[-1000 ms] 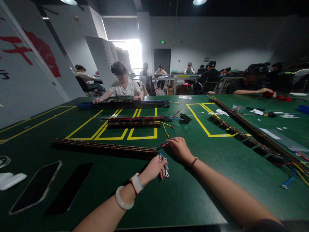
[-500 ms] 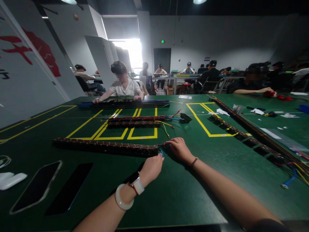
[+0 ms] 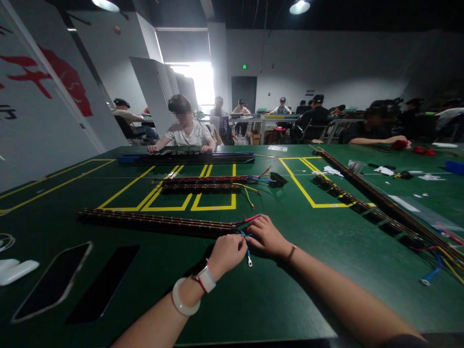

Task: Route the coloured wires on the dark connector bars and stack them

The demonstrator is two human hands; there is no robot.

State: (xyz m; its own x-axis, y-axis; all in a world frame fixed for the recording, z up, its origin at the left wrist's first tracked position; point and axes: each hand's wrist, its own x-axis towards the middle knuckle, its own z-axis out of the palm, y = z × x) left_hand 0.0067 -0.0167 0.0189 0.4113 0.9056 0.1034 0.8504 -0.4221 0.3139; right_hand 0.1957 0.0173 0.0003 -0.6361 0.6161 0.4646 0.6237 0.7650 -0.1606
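Note:
A long dark wiring bundle (image 3: 155, 221) lies across the green table (image 3: 290, 299), its right end at my hands. My left hand (image 3: 228, 252) is closed on the blue wire (image 3: 248, 253), whose metal ring end hangs below the fingers. Close against it, my right hand (image 3: 267, 237) has its fingers pinched at the same blue wire. A red wire (image 3: 253, 218) sticks out just above the right fingers. Behind them lie shorter bundles (image 3: 201, 186) with red, blue and yellow wires and a black connector (image 3: 278, 179).
Two phones (image 3: 54, 282) (image 3: 105, 282) and a white case (image 3: 18, 271) lie at the left. Long harnesses (image 3: 377, 215) run along the right side, near paper scraps (image 3: 332, 170). Across the table a person (image 3: 186, 128) has both hands at a long dark-blue tray (image 3: 188, 158).
My right hand has moved down from the red wire to the blue wire beside my left hand. The blue wire's ring end now shows below the fingers.

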